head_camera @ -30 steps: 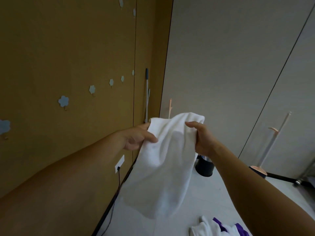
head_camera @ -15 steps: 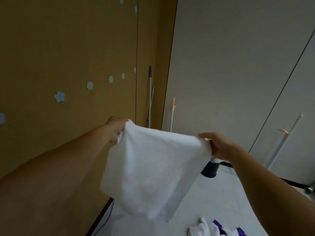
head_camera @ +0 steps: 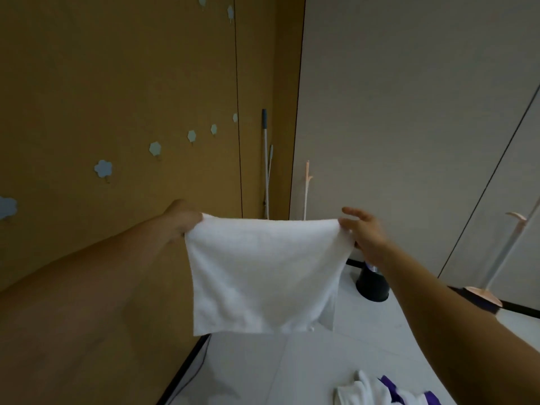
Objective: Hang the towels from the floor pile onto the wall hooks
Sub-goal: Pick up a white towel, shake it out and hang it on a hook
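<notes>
The white towel (head_camera: 263, 273) is covering the fingers of the left hand (head_camera: 181, 220). The bottom edge is cutting off the floor pile (head_camera: 377, 390), and the left edge the nearest flower hook (head_camera: 7, 207). The right hand (head_camera: 365, 232) is partly hiding a black pot (head_camera: 372, 286).

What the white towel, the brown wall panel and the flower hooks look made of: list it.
White towel: likely cotton terry, matte; nubby pile, hangs limp between left hand and right hand. Wall panel: smooth brown laminate or painted board, slight sheen, thin seam; unclear which. Flower hooks: pale blue, flat, probably plastic; too small to confirm.
</notes>
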